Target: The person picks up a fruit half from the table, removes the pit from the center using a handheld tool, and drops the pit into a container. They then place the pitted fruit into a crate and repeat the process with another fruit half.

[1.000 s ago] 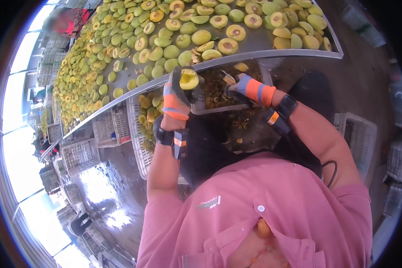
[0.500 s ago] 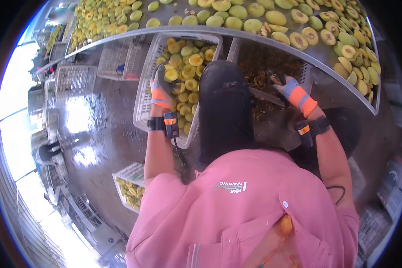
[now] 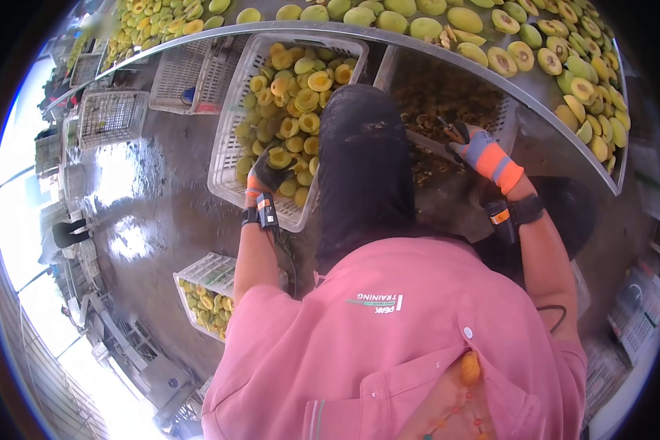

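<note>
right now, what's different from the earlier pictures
The left hand moved from the table's edge down and leftward into the fruit crate; a hollowed half is at its fingers, whether let go is unclear. The view shifted too. The right hand still holds its tool near the scrap bin.

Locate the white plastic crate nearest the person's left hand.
In the head view, the white plastic crate sits left of centre, below the grey table rim, beside the black-clad knee, under the gloved left hand.
</note>
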The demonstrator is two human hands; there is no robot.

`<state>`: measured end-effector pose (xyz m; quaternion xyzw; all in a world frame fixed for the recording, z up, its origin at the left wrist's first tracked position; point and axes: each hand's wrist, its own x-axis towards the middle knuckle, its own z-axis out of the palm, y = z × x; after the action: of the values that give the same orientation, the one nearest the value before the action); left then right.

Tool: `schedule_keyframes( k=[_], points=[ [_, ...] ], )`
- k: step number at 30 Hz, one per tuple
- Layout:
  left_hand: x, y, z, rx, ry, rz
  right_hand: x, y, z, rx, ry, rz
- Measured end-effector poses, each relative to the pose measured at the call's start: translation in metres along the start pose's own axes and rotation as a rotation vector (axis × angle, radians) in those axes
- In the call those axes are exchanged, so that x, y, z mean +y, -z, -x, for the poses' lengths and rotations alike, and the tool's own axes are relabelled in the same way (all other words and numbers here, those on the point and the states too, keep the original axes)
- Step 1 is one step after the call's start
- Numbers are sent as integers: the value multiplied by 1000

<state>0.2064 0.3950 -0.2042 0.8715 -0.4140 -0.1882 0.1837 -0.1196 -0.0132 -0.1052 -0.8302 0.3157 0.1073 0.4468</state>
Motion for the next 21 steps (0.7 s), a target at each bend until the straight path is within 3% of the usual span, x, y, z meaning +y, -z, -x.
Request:
schedule_keyframes(
  k=[3,6,8,9,10,11,13,17,18,21],
  points=[
    [6,-6,-11,125,-122,-35,-1,2,3,13,31,65],
    [16,-23,-28,63,403,742,-2,0,5,40,33,81],
    [12,-35,-38,22,495,935,-7,1,14,124,112,59],
    [11,-38,-38,1,525,994,-13,5,18,66,103,60],
    [4,-47,-43,13,537,988,-20,12,22,22,87,66],
    [44,-30,-41,36,592,914,-24,17,25,28,65,96],
    [-9,-53,-48,-10,463,930,-27,19,27,37,44,112],
    [-22,-54,-61,-131,265,873,-34,27,32,-2,30,97],
    [-3,-39,-64,-102,483,947,-35,29,35,12,47,82],
    [11,0,-95,134,314,706,-37,38,41,60,61,27]
  ],
)
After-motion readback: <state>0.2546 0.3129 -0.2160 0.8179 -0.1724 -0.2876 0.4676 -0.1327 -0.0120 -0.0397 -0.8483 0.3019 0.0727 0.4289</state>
